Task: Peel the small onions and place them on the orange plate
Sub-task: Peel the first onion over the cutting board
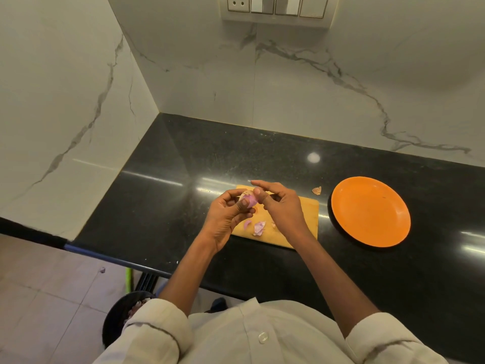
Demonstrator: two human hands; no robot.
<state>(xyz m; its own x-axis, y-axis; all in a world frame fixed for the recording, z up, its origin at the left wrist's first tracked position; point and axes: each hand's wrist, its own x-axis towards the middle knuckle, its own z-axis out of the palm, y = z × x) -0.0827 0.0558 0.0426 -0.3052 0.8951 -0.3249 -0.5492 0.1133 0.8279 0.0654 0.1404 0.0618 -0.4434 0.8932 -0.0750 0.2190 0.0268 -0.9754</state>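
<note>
A small purple onion (250, 200) is held above the wooden cutting board (309, 206). My left hand (228, 214) grips it from the left, thumb across its front. My right hand (278, 203) meets it from the right, thumb and fingertips pinching at its skin, index finger stretched out over it. Pale purple peel pieces (258, 228) lie on the board under my hands. The orange plate (370, 210) sits on the black counter to the right of the board, with nothing on it.
A brown scrap of onion skin (317, 190) lies on the counter (170, 206) between board and plate. Marble walls close the corner at left and back. A dark bowl (118, 313) sits low by my left elbow, below the counter edge.
</note>
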